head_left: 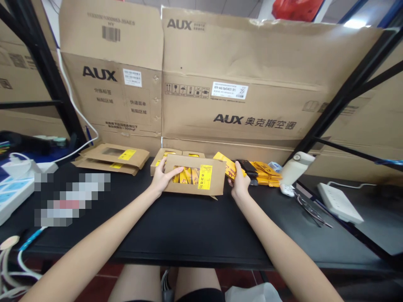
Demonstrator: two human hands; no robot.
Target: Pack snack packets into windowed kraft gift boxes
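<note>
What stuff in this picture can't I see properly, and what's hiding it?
All in the head view:
Yellow packets inside the brown box: its cardboard front hides all but a few.
Left hand: the brown box hides some fingers.
Boxes behind: partly covered by the brown box.
Pixelated patch: blurry squares hide what's there.
Red thing: cut off by the top edge.

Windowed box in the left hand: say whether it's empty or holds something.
Not empty: yellow-orange packets show through the front of the box. Whether it is full, I cannot tell.
</note>
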